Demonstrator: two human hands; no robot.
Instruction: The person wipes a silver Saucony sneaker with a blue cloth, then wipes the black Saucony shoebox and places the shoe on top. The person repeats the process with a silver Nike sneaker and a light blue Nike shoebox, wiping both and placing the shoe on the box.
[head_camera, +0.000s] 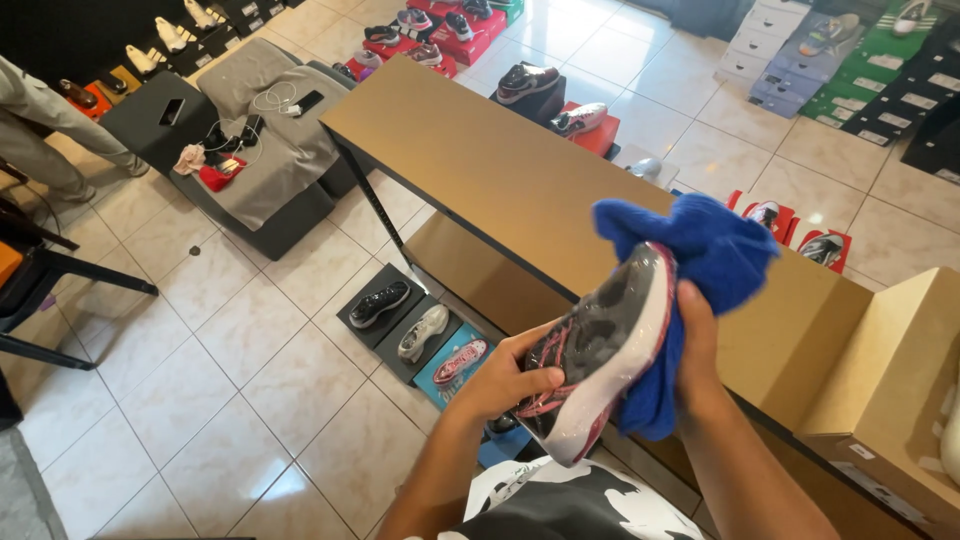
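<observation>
My left hand (505, 378) grips a black sneaker (597, 350) with pink laces and a white sole, wrapped in clear plastic film and held sole-side toward the right. My right hand (697, 352) presses a blue fleecy cloth (690, 270) against the sneaker's sole and far side; the cloth bunches above the toe and hangs below my palm. Both hands hover over the near edge of a brown wooden shelf table (500, 170).
A cardboard box (895, 390) sits at the right on the table. Sneakers on box lids (405, 315) lie on the tiled floor below. A grey bench (265, 130) with phones and cables stands at left, a person's legs (45, 130) beyond, and stacked shoe boxes (850, 60) far right.
</observation>
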